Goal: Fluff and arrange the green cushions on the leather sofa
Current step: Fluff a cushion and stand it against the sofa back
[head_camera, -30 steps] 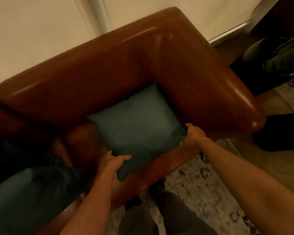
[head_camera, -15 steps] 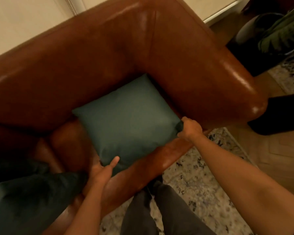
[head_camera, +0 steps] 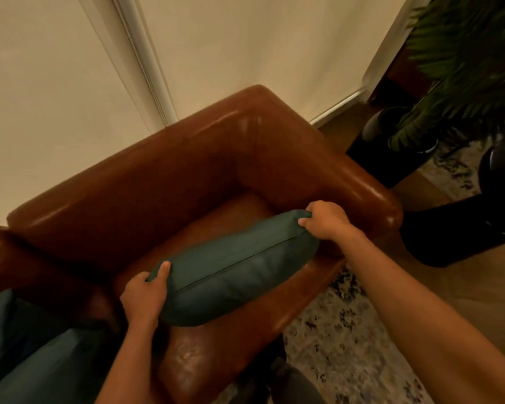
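A green cushion [head_camera: 233, 269] is held up above the seat of the brown leather sofa [head_camera: 164, 182], turned edge-on so its seam faces me. My left hand [head_camera: 145, 295] grips its lower left corner. My right hand [head_camera: 324, 220] pinches its upper right corner, near the sofa's right armrest. A second green cushion [head_camera: 27, 360] lies at the bottom left, partly cut off by the frame edge.
A cream wall stands behind the sofa. At the right are a potted plant [head_camera: 464, 68] in a dark pot, a dark round object on the wooden floor, and a patterned rug [head_camera: 347, 345] under the sofa front. My legs show at the bottom.
The cushion lay flat in the sofa corner with my hands at its edges; both hands have since gripped it and lifted it off the seat, tipping it edge-on. My view has tilted upward.
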`<control>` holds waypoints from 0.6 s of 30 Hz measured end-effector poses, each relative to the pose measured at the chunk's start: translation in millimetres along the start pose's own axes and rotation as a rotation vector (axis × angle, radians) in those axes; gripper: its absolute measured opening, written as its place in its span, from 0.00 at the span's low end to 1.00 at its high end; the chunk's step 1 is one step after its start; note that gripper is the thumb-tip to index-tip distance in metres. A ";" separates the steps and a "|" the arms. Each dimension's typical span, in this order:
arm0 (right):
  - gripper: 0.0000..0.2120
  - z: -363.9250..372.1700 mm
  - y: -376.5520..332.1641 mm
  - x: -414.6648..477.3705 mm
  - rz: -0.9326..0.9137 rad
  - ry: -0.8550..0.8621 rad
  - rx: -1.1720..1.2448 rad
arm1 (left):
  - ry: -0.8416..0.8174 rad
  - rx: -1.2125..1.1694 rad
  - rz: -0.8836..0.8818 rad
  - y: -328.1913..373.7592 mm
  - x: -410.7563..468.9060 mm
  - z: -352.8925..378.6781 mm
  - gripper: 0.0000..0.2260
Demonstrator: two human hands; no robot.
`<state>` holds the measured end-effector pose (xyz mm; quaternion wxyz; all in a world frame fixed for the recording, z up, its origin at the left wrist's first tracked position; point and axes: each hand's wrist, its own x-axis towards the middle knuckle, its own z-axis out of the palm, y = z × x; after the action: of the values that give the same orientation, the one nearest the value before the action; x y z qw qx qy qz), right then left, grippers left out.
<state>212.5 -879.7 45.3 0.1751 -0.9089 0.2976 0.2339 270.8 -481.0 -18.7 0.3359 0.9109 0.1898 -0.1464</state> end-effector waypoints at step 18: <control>0.16 -21.6 -55.1 -92.2 -0.060 -0.045 0.434 | -0.458 0.338 0.939 98.5 -127.3 39.3 0.65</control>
<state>188.1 -805.2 121.9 0.3803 -0.8529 0.3097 0.1791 196.5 -607.9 57.5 0.2468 0.8838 -0.3411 -0.2038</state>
